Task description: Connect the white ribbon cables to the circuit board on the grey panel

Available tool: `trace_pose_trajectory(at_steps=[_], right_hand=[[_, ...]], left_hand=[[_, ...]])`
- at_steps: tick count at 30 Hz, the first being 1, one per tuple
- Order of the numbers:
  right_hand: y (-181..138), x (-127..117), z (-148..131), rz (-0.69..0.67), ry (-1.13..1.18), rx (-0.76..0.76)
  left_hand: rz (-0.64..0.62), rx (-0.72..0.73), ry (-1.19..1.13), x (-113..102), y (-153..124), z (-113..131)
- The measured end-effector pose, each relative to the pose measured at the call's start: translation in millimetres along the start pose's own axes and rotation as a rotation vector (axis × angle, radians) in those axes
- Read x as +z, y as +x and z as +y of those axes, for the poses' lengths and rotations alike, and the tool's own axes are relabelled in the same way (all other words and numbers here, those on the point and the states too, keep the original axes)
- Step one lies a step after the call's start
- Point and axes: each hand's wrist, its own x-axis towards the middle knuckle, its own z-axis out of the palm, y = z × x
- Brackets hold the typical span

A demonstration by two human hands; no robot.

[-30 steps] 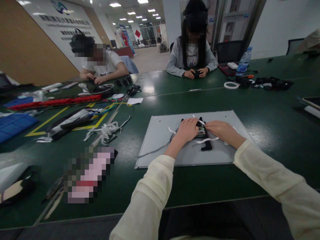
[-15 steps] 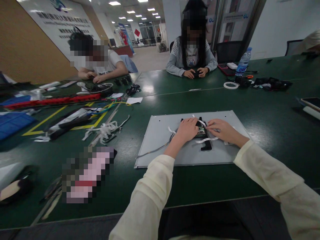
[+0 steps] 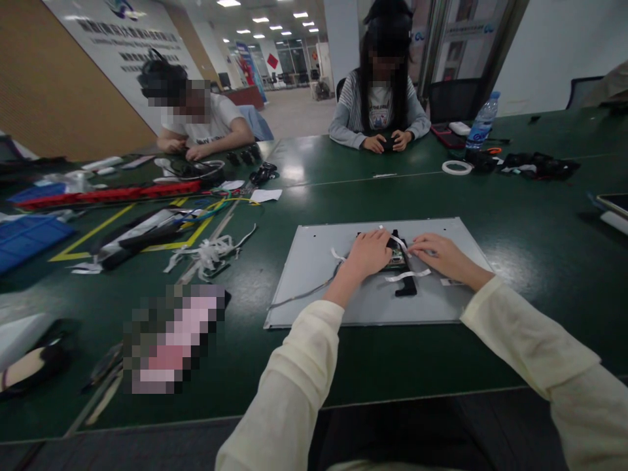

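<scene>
On the green table lies a flat grey-white panel (image 3: 314, 275) with a small green circuit board (image 3: 395, 260) at its middle, on a black bracket (image 3: 406, 286). My left hand (image 3: 370, 252) is over the board's left side, fingers bent down on it and hiding much of it. The fingertips of my right hand (image 3: 436, 254) are pinched at the board's right edge, on the end of a thin white strip (image 3: 400, 242). Another white strip (image 3: 407, 276) crosses the bracket below. A grey cable (image 3: 304, 296) runs left from the board across the panel.
Left of the panel are a tangle of white strips (image 3: 209, 256), a phone (image 3: 181, 340) and a blue tray (image 3: 34, 239). A tape roll (image 3: 456, 168) and a water bottle (image 3: 483, 122) stand farther back. Two people sit across the table, hands near its far edge.
The view has shifted slightly. Both hands stay at the board in nearly the same pose, and the panel has not visibly moved on the table.
</scene>
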Motion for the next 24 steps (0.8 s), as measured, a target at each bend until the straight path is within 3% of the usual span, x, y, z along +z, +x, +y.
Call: trace_pose_trajectory(at_steps=[13, 19, 24], right_hand=[[0, -17, -3, -0.037, -0.041, 0.119], [-6, -23, -20, -0.167, -0.006, 0.157], [-8, -21, -32, -0.245, 0.042, 0.144]], left_hand=[[-0.055, -0.038, -0.070, -3, 13, -7], [0.173, 0.029, -0.210, -14, -3, -4], [0.207, 0.068, -0.373, -23, -27, -2]])
